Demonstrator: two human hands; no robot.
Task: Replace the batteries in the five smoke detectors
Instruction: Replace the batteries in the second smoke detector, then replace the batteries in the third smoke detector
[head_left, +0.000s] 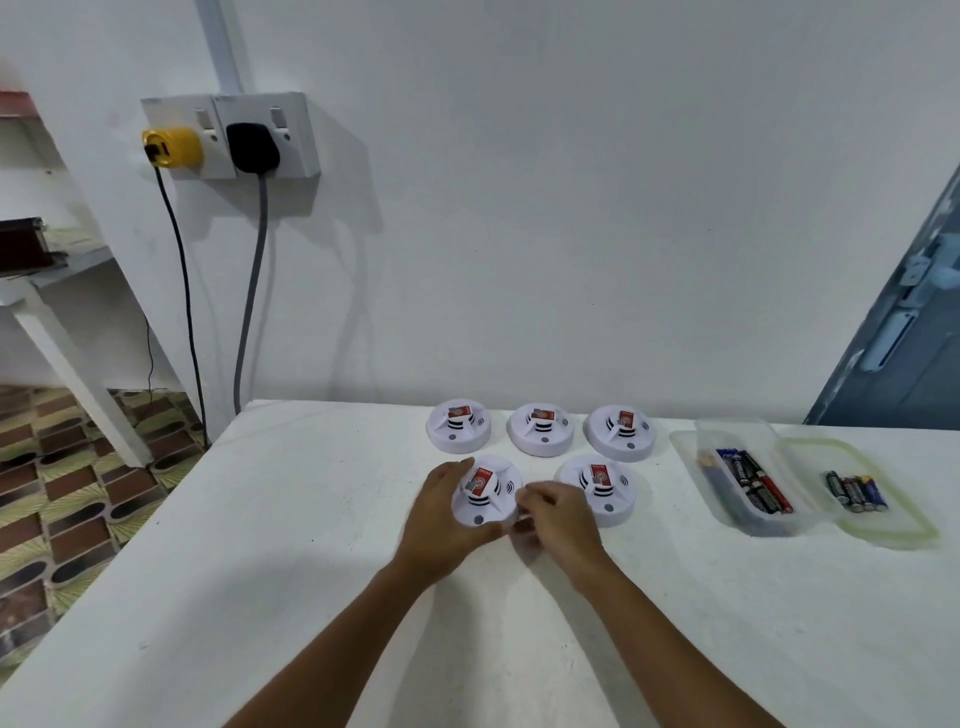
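Stretching from the near edge to a plain white wall (545, 218), the white surface (291, 561) carries five white smoke detectors in two rows: three at the back (458, 426) (540, 428) (621, 432) and two nearer, each with a red label on top. The left hand (441, 519) curls round the left side of the front-left smoke detector (485, 496), gripping it, while the right hand (558, 519) touches its right edge with bent fingers; motion blur hides whether those fingers actually pinch it. The front-right detector (602, 488) sits just beside the right hand. Further right, a clear plastic container (698, 467) holds batteries (753, 480), and its lid (904, 525) lies beside it with more batteries (857, 491) on top. On the wall, a double socket (234, 135) holds a yellow plug (171, 148) and a black plug (252, 145), their cables hanging down behind the surface. Patterned floor tiles (62, 499) and white shelving (47, 270) show at left, a blue door (904, 322) at right.
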